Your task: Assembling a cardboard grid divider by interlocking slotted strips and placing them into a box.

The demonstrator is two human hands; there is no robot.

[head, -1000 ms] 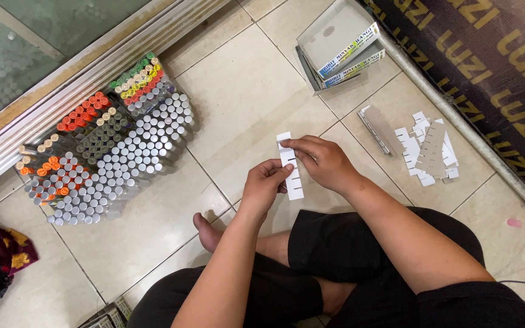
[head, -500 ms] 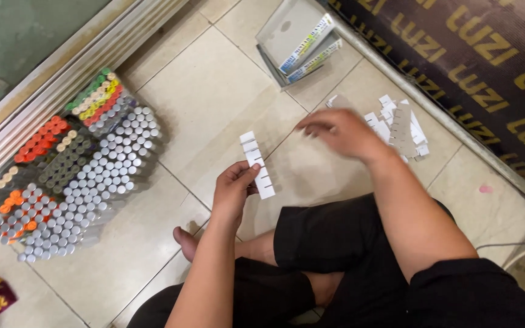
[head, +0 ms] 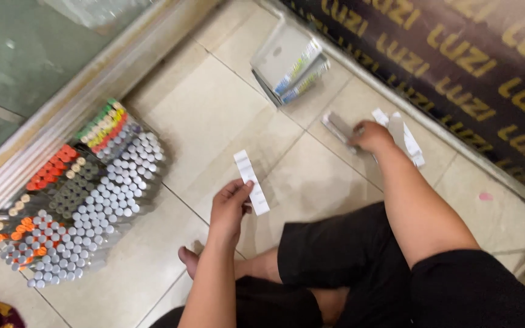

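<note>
Nearest to me are the crossed legs in black shorts [head: 360, 267] and a bare foot [head: 188, 258] on the beige tiled floor [head: 214, 115]. Just above them my left hand [head: 229, 209] pinches the lower part of a narrow white paper strip of labels [head: 251, 182], thumb and fingers closed on it, the strip standing up and tilted off the floor.

Farther out my right hand [head: 369, 136] reaches to a loose pile of similar white strips [head: 399, 133] by the dark patterned wall covering [head: 457, 67]. It rests on or at a grey strip there; I cannot tell whether the fingers are clenched or only touching.

To the left lies a dense block of small tubes with silver, orange, red and yellow-green caps [head: 80, 200], packed against the metal door sill [head: 74, 115]. A grey-white folder stack [head: 290, 64] sits at the far wall.

As I judge it, one strip is in hand and several are left in the pile. The middle tiles offer open room; tubes and wall hem the sides.
</note>
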